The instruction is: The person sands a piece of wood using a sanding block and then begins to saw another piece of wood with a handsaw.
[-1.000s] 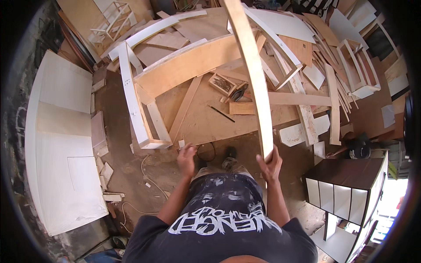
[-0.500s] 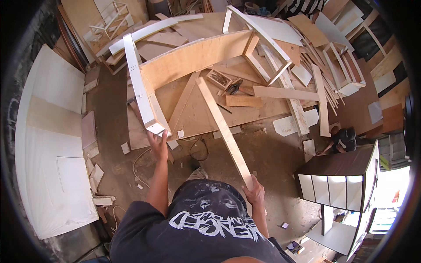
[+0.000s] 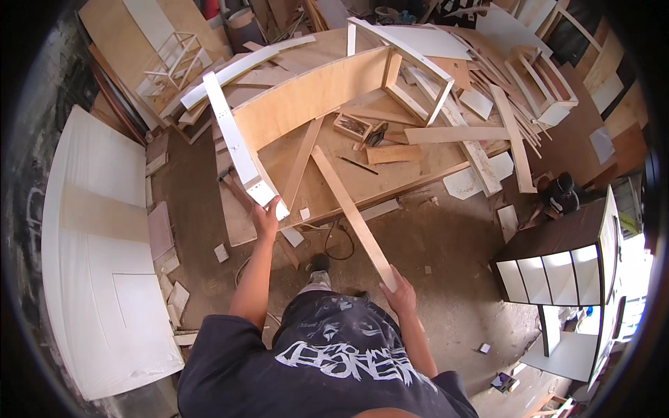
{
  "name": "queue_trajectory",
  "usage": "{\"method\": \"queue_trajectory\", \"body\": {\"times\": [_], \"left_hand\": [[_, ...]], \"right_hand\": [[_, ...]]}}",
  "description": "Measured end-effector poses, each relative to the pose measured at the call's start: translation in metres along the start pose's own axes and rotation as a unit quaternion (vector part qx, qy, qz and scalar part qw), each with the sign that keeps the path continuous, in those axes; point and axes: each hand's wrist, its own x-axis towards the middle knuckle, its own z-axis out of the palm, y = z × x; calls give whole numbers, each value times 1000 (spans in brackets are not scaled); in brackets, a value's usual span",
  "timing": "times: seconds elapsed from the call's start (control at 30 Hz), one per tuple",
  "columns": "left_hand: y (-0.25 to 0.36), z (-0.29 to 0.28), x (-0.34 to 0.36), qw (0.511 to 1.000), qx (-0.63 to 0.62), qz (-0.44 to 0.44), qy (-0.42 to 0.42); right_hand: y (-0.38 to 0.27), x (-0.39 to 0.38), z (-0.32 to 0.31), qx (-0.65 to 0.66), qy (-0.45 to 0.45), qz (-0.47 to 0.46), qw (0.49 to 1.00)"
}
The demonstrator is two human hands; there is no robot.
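My left hand [image 3: 266,217] is closed around the near end of a large wooden frame [image 3: 310,94], which has white outer faces and bare plywood inside. The frame stands on a low plywood work surface [image 3: 327,184]. In my right hand [image 3: 399,291] is the near end of a long, narrow wooden strip [image 3: 353,216], its far end reaching over the work surface. Beyond the strip lie a small wooden box [image 3: 352,127] with bits in it, a dark tool [image 3: 377,134] I cannot make out, and a thin dark stick [image 3: 359,166].
Loose boards [image 3: 456,134] and offcuts cover the right side of the surface. A large white panel [image 3: 104,258] stands at left. On the right is a dark-topped cabinet [image 3: 557,233], with another person [image 3: 559,195] crouched behind it. A cable [image 3: 339,240] lies on the floor.
My view has shifted a little. The strip's far end has come back toward me over the work surface. My left hand stays on the frame's near end.
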Motion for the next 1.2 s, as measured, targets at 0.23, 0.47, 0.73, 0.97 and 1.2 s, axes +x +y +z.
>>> {"method": "queue_trajectory", "body": {"times": [0.23,0.47,0.73,0.97,1.2], "left_hand": [[3,1,-2,1000,19,17,-17],[23,-9,-1,997,2,8,-83],[11,-12,-4,992,-68,-19,-104],[12,-10,-6,989,-39,-26,-138],[13,-10,-10,977,-157,-97,-109]], "right_hand": [[-46,91,48,-29,30,-4,999],[-81,162,82,-2,66,12,998],[-123,231,94,22,146,12,989],[-106,260,115,-48,227,-20,972],[-122,271,120,-68,202,32,976]]}}
